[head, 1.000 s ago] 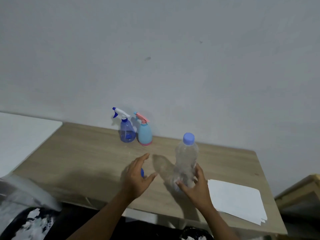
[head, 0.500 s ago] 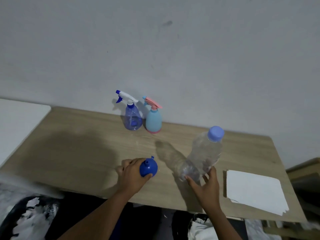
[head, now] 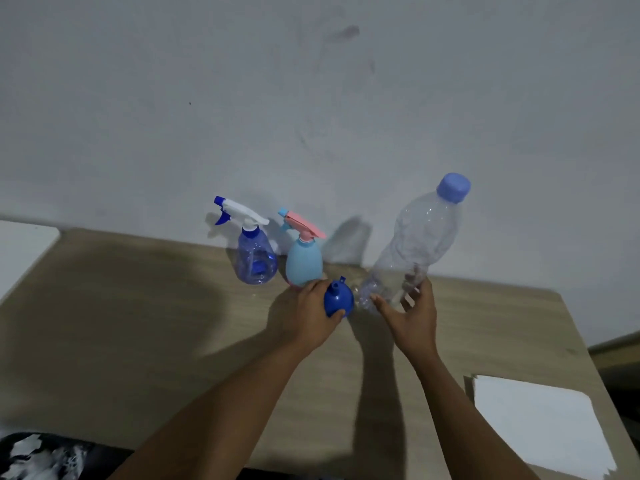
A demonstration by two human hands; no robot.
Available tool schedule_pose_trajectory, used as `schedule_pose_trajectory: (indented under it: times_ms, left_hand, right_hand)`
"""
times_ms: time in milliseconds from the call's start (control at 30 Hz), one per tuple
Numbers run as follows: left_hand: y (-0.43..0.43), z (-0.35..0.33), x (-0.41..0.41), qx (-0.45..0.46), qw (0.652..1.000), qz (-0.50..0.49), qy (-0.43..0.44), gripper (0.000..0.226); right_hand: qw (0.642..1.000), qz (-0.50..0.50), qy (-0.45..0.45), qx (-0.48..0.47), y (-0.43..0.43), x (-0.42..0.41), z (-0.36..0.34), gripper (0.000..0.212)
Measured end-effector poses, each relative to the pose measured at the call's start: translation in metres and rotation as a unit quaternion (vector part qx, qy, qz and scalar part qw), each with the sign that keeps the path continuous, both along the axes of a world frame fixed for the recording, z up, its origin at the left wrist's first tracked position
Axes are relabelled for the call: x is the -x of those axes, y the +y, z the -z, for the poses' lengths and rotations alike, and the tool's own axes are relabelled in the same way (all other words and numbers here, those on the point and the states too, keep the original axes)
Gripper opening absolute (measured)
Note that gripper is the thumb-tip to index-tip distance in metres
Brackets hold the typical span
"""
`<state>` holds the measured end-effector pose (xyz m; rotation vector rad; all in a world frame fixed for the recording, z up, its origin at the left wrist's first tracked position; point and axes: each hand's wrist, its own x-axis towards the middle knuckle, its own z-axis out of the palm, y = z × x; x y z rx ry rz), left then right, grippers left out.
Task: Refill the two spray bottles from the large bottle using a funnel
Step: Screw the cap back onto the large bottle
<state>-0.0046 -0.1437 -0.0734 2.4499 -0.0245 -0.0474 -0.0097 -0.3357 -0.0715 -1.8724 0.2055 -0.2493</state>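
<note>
Two spray bottles stand by the wall: a clear blue one (head: 255,261) with a white and blue trigger, and to its right a light blue one (head: 304,265) with a pink trigger. My left hand (head: 311,315) is shut on a dark blue funnel (head: 338,299), spout up, just in front of the light blue bottle. My right hand (head: 414,315) grips the base of the large clear bottle (head: 415,247), which tilts to the right with its blue cap (head: 453,187) on.
The wooden table (head: 138,323) runs along a grey wall. A stack of white paper (head: 540,431) lies at the table's front right corner. A white surface (head: 24,251) adjoins the table on the left.
Both hands moved forward toward the spray bottles. My left hand picked up the funnel and carried it up to the light blue bottle. The large bottle went from upright to tilted and moved closer to the wall.
</note>
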Motion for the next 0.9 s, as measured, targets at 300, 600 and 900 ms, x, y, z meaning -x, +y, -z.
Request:
schedule_pose_trajectory:
  times_ms: [300, 600, 900]
  left_hand:
    - [-0.021, 0.015, -0.039, -0.087, 0.996, 0.011, 0.012, 0.046]
    - [-0.029, 0.019, -0.057, -0.101, 0.995, 0.008, 0.024, 0.06]
    - [-0.042, 0.019, 0.026, 0.082, 0.989, -0.083, -0.089, 0.063]
  right_hand:
    - [1.0, -0.001, -0.004, 0.019, 0.001, -0.044, 0.018, 0.085]
    - [0.998, -0.02, -0.015, 0.051, 0.0, -0.052, 0.019, 0.069]
    - [0.998, 0.034, 0.024, 0.037, -0.041, 0.016, 0.013, 0.094]
